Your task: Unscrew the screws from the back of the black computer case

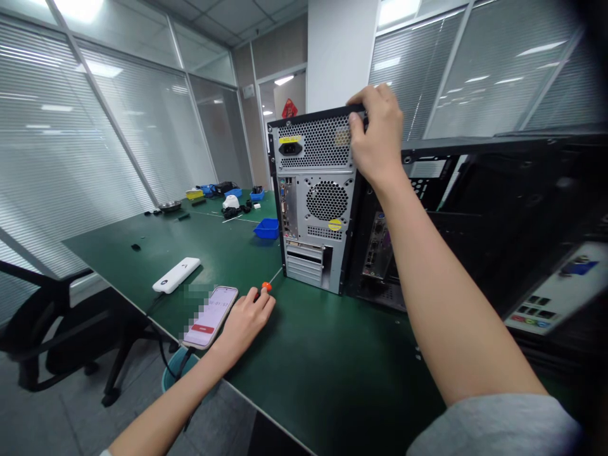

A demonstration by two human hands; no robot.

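Right hand: the right hand (375, 136) reaches up and forward to the top rear edge of the computer tower (316, 196), fingers curled over the top corner and closed on the case beside the perforated power-supply grille.
Left hand: the left hand (244, 320) rests low on the green table (323, 373), fingers curled around the screwdriver (266, 286); only its orange handle end and a thin shaft pointing toward the tower show past the fingertips.
Computer tower: stands upright on the table with its rear panel facing the camera, showing the power socket, round fan grille, port block and expansion slots. Its side nearest the right arm is open, and boards and connectors show inside.
Side panel: a dark, flat case panel (522, 209) stands at the right, just beside the open side of the tower; whether it touches the case I cannot tell.
Smartphone: a smartphone (210, 315) lies face up at the table's near edge, just left of the left hand, its screen lit.
White device: a white oblong device (177, 275) lies farther left on the table.
Blue bin: a small blue bin (266, 228) sits behind and left of the tower.
Far end: more blue bins, a metal bowl and small tools lie there, too small to name.
Chair: a black office chair (52, 323) stands off the table's left edge.
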